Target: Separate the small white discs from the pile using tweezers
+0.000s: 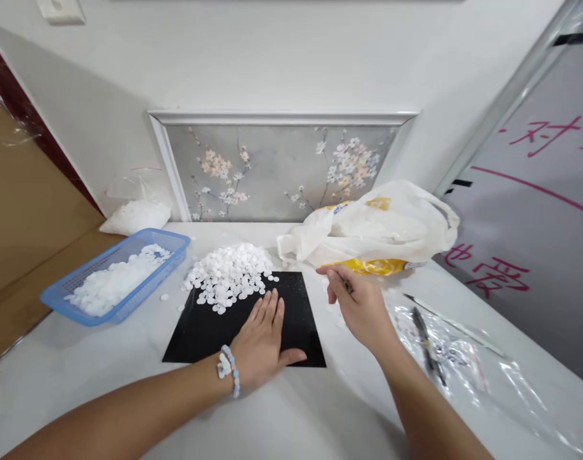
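Note:
My left hand (262,338) lies flat on a black sheet (214,335), fingers stretched forward and thumb out to the right. Just beyond its fingertips, a heap of small white round discs (231,271) covers the sheet's far left part and spills onto the table. To the right of the sheet, my right hand (361,306) is held with its fingers curled and pinched. A small dark bit shows between those fingers, too little of it to name. A few loose white discs lie on the table near this hand.
A blue plastic basket (121,313) at left holds more white discs. Behind it rests a clear bag of white material (138,217). A white plastic bag (391,223) lies at the back right. Right of my hand are a black pen (428,345) and clear plastic packaging (506,396).

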A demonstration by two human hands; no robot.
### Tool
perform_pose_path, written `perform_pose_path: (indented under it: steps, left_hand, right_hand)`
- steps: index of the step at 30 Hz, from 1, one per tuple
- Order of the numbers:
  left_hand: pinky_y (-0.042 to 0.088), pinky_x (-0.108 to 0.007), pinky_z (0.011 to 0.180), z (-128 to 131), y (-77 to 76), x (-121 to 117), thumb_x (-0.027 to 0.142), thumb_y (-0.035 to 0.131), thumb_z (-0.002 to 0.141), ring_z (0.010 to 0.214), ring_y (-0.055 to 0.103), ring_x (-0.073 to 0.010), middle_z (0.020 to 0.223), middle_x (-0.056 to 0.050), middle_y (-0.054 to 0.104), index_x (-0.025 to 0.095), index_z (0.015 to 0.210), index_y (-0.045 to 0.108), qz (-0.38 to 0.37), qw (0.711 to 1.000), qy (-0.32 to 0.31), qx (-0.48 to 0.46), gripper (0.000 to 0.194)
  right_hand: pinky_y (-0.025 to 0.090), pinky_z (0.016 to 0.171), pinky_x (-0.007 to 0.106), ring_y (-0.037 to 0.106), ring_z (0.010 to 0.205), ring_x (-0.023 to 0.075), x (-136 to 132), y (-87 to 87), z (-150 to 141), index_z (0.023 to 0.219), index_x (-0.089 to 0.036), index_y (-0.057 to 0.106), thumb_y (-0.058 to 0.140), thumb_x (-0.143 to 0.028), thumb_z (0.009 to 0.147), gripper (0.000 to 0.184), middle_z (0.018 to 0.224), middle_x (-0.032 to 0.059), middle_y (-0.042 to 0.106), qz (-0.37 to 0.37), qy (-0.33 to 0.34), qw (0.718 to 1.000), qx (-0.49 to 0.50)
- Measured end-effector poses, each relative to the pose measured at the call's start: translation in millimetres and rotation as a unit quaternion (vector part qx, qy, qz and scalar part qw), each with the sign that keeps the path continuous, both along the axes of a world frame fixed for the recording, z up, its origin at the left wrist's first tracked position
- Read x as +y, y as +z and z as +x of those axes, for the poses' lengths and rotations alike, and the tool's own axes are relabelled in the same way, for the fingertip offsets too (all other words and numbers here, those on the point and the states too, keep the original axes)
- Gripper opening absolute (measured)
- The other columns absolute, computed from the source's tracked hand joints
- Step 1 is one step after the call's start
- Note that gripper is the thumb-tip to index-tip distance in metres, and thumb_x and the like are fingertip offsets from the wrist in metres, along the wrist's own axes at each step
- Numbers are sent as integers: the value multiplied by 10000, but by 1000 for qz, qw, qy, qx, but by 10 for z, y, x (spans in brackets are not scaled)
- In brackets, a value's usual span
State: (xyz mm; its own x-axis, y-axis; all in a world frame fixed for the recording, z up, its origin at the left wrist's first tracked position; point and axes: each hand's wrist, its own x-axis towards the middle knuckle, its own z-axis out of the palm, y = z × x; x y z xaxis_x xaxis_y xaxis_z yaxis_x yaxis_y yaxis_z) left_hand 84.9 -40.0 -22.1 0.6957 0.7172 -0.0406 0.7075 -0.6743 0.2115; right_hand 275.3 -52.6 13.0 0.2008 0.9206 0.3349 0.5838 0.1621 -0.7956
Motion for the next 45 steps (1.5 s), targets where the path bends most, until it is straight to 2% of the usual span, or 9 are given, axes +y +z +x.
perform_pose_path:
  steps: [4, 9, 12, 18, 26, 29, 33, 41, 45]
  left_hand:
    - [197, -457, 1140, 125, -40, 82, 616, 255, 898, 1412, 75, -288, 1507, -244, 155, 5, 1439, 200, -26, 990, -140, -23, 818]
    - [214, -553, 1106, 278, -162, 162, 644, 325, 864, 1392, 95, -384, 1477, -323, 152, -53, 1404, 266, 40, 997, 62, -23, 883]
    - [177, -576, 1107, 417, -180, 205, 656, 392, 833, 1390, 71, -409, 1485, -313, 158, -41, 1407, 274, 32, 996, 82, -12, 911]
    - [211, -464, 1132, 702, 7, 156, 560, 332, 909, 1416, 158, -269, 1514, -192, 237, 83, 1468, 141, -77, 963, -231, -114, 759]
    - [154, -521, 1135, 6, -54, 70, 660, 290, 861, 1404, 57, -359, 1492, -309, 118, -64, 1410, 231, 4, 1000, 21, -13, 910]
    - [174, -504, 1136, 196, -42, -3, 628, 401, 848, 1401, 114, -371, 1488, -303, 178, -61, 1395, 271, -20, 998, -37, -41, 889]
    - [266, -397, 1124, 599, 73, -175, 558, 354, 904, 1395, 228, -284, 1482, -231, 291, 21, 1432, 235, -119, 953, -251, -120, 763]
    - [166, -490, 1146, -335, 14, -246, 645, 307, 867, 1404, 62, -333, 1506, -258, 124, -9, 1439, 211, 5, 999, 39, 0, 874]
    - [144, -557, 1125, -336, 30, -307, 668, 339, 843, 1391, 17, -381, 1501, -280, 82, -27, 1433, 220, -7, 998, 63, 15, 920]
  right_hand:
    - [374, 492, 243, 472, 454, 130, 12, -9, -4, 994, -178, 632, 353, -441, 943, 387, 535, -38, 514, 4, 18, 1000, -8]
    - [383, 496, 251, 477, 459, 138, 21, -19, 29, 1016, -169, 633, 345, -445, 945, 405, 541, -34, 514, -8, 15, 1000, -6]
    - [393, 522, 255, 495, 484, 142, 14, 4, 35, 1010, -171, 634, 349, -434, 944, 394, 546, -31, 518, -3, 10, 1000, -6]
    - [411, 533, 257, 514, 517, 144, 16, -14, 54, 958, -184, 633, 378, -412, 928, 344, 579, -22, 531, 10, -4, 1000, 9]
    - [353, 460, 241, 439, 467, 117, -20, 40, 76, 964, -188, 626, 394, -388, 918, 309, 652, -4, 561, 26, -41, 999, 20]
    - [365, 491, 246, 454, 485, 122, -37, 50, 4, 970, -188, 624, 382, -380, 926, 312, 634, -8, 564, 35, -22, 999, 7]
    - [376, 509, 253, 457, 486, 125, -22, -43, 2, 965, -181, 623, 386, -373, 923, 307, 618, -13, 557, 27, -6, 1000, 1]
    - [318, 421, 242, 389, 448, 118, -29, -37, 136, 965, -178, 617, 415, -397, 900, 305, 605, -9, 540, 25, -41, 997, 53]
    - [330, 432, 239, 409, 457, 118, -52, -14, 36, 985, -195, 617, 407, -423, 907, 319, 617, -10, 550, 12, -26, 998, 47]
